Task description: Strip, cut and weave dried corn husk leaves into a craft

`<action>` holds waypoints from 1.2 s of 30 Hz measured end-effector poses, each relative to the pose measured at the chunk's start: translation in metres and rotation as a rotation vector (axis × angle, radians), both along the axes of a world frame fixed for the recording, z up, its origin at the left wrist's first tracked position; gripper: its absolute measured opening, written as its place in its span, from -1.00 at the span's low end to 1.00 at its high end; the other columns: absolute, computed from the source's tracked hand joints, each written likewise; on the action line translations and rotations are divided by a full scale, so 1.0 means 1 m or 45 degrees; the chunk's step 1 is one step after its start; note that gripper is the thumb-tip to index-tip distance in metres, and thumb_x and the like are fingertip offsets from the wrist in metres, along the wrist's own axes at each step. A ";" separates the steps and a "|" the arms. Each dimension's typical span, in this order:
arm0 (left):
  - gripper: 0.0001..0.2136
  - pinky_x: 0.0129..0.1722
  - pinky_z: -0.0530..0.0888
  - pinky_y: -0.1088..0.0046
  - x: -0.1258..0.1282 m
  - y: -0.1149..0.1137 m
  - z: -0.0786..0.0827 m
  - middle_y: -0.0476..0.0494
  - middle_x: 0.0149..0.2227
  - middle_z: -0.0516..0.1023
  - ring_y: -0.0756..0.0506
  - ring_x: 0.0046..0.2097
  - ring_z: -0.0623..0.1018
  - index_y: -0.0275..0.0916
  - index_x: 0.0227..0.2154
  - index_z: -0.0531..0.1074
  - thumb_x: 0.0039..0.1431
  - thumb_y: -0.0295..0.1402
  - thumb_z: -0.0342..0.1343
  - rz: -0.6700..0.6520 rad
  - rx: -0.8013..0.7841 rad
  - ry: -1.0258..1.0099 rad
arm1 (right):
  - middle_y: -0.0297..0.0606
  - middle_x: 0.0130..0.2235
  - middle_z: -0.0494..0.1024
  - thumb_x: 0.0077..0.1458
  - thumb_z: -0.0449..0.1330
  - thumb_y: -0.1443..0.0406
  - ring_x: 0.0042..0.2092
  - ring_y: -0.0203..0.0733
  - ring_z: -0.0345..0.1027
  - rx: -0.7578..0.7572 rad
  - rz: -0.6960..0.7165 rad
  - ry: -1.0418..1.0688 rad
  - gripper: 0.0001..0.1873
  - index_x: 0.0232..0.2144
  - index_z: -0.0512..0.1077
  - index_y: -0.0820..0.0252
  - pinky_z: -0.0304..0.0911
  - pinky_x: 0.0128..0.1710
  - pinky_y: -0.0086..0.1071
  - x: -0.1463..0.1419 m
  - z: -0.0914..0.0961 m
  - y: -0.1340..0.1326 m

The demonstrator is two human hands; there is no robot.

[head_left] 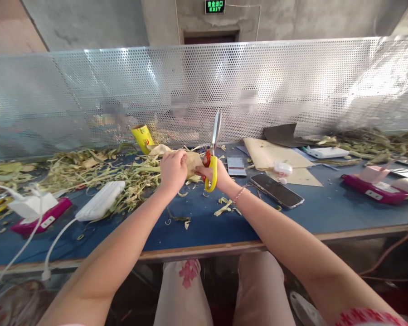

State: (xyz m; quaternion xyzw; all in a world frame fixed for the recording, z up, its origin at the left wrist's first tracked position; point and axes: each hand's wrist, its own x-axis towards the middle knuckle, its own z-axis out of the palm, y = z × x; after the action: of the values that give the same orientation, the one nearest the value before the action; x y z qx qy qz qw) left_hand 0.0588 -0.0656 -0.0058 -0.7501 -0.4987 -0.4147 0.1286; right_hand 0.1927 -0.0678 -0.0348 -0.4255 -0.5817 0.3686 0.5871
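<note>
My left hand [172, 168] is closed on a thin tan piece [193, 164] that looks like dried husk or paper; I cannot tell which. Close beside it, my right hand [219, 174] grips a pair of scissors [216, 129] with yellow and red handles. The blades point up and away from me, and they look nearly closed. The fingertips of my right hand are at the right edge of the tan piece. Pale green dried plant strips [136, 176] are heaped left of my hands, and small scraps [224, 207] lie below them.
A yellow tube [143, 138] leans near the perforated metal screen [211, 77]. To the right lie a phone [277, 190], a small card [236, 166], tan paper [272, 154] and a white earphone case [283, 169]. Magenta power strips [374, 190] and a corded white power bank [101, 200] flank the blue table.
</note>
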 end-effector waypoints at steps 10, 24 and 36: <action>-0.71 -0.44 0.22 0.47 -0.004 0.005 -0.008 -0.20 -0.39 0.53 -0.09 -0.37 0.49 -0.28 -0.26 0.35 0.22 -0.29 -0.25 0.165 -0.119 0.254 | -0.55 -0.60 0.19 -0.42 0.34 0.27 -0.56 -0.40 0.23 -0.188 0.306 0.386 -0.52 -0.54 0.07 0.15 0.26 -0.55 -0.45 -0.005 -0.005 -0.002; -0.54 -0.51 0.17 0.46 -0.045 0.037 -0.003 -0.14 -0.59 0.43 -0.06 -0.50 0.41 -0.23 -0.54 0.45 0.14 -0.02 -0.20 0.091 -0.028 0.334 | -0.34 -0.55 0.33 -0.13 0.14 -0.10 -0.52 -0.31 0.15 -0.021 0.014 -1.266 -0.53 -0.55 0.22 0.17 0.00 -0.52 -0.41 0.073 0.018 0.002; -0.60 -0.46 0.22 0.43 -0.055 0.044 -0.003 -0.15 -0.57 0.42 -0.07 -0.49 0.38 -0.25 -0.51 0.46 0.16 -0.14 -0.20 -0.067 -0.137 0.540 | -0.31 -0.47 0.40 -0.08 0.10 -0.06 -0.42 -0.24 0.24 -0.024 0.173 -1.575 -0.60 -0.54 0.24 0.16 0.06 -0.44 -0.39 0.088 0.019 0.003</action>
State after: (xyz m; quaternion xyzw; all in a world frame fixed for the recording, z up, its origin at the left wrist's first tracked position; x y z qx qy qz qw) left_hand 0.0040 -0.0216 -0.0084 -0.8392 -0.4621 -0.2236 0.1796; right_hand 0.2803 -0.0651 -0.0159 -0.5276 -0.8365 0.0954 0.1128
